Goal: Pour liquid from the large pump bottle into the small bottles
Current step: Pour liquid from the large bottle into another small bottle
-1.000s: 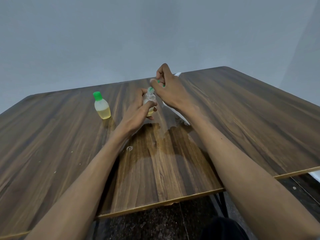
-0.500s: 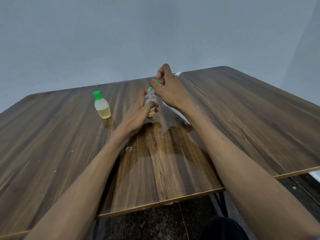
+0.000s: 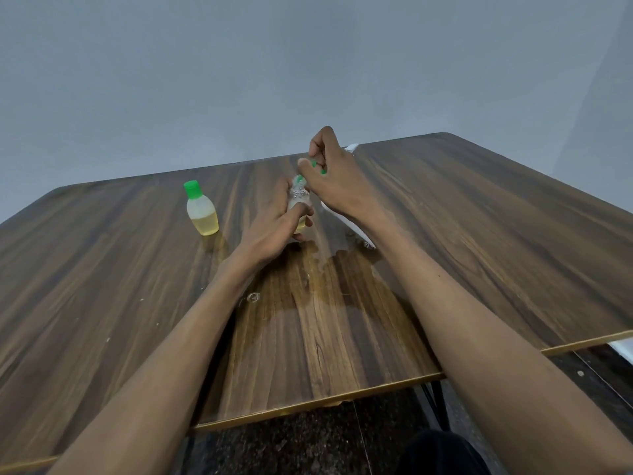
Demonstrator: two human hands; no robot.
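The left hand [image 3: 274, 228] is gripping a part-filled bottle [image 3: 298, 204] just above the spill [image 3: 329, 286]; the right hand [image 3: 337, 183] is pinching its green cap [image 3: 301, 180]. Left of the spill, a capped bottle [image 3: 202, 210] looks filled. Capping seems all that remains.

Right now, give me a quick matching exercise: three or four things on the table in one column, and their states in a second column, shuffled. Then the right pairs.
Things:
1. capped bottle
2. held bottle
3. green cap
4. table

States:
A. pinched in the right hand, above an open neck
B. wet with a spill in the middle
C. standing alone, closed, about half full of yellow liquid
D. gripped by the left hand, neck open

Pairs: 1-C, 2-D, 3-A, 4-B
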